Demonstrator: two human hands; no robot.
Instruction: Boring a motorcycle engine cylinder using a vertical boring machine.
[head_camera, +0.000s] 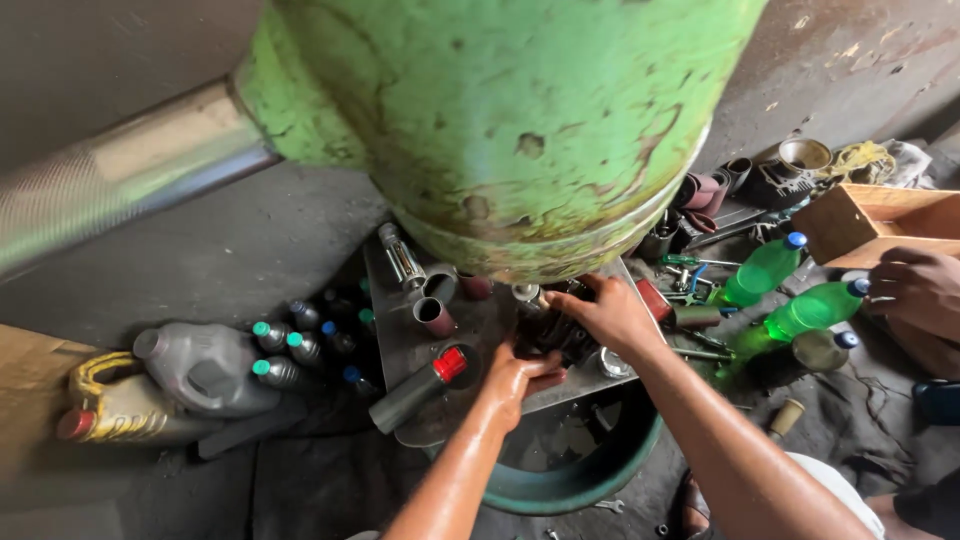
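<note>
Both hands, left (517, 380) and right (607, 315), clamp the dark engine part (553, 330) between them, fingers curled tight around it, under the green press (520, 130).

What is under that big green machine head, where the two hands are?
Under the green head, the left hand and right hand grip a dark metal part on a grey plate. The head and hands cover the part's top, so its shape stays unclear.

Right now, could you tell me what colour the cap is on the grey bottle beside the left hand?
Red cap, head view.
</note>
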